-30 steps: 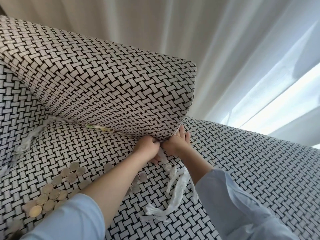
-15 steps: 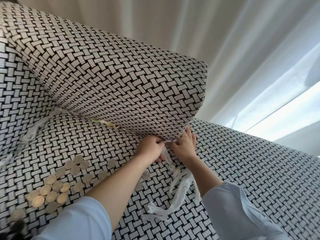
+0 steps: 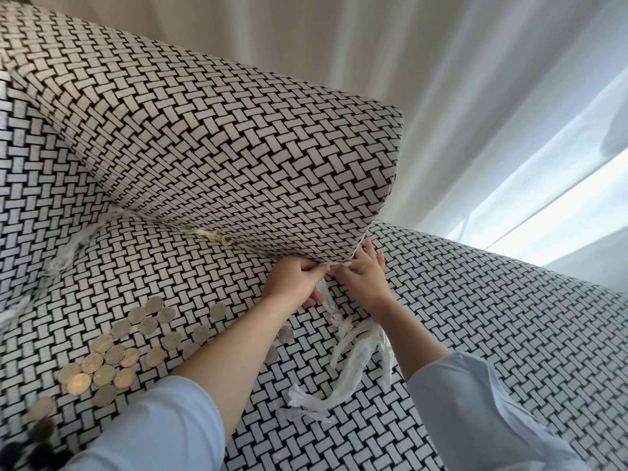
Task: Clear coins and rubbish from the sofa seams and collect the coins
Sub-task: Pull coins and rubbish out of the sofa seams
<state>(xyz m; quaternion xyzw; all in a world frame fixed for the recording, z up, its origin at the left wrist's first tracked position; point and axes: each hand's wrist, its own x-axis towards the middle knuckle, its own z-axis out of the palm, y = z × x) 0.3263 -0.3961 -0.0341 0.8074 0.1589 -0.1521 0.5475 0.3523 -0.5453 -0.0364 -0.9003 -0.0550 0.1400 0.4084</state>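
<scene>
Two hands have stayed at the cushion (image 3: 238, 147) corner and little has changed, so the white strip (image 3: 353, 355) is not yet freed from under it. It is gripped by the curled left hand (image 3: 295, 280). Whether it is pinched by the right hand (image 3: 365, 278) cannot be told. Coins (image 3: 102, 362) are spread left of the left hand.

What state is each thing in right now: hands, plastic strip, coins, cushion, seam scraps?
left hand, grips the plastic strip at the cushion corner.
right hand, pinches the same strip there.
plastic strip, twisted, top end under the cushion, rest lying on the seat.
coins, loose, spread flat on the seat.
cushion, leaning, lower edge on the seat.
green scrap, wedged under the cushion.
white shreds, stuck at the seat's left edge.
</scene>
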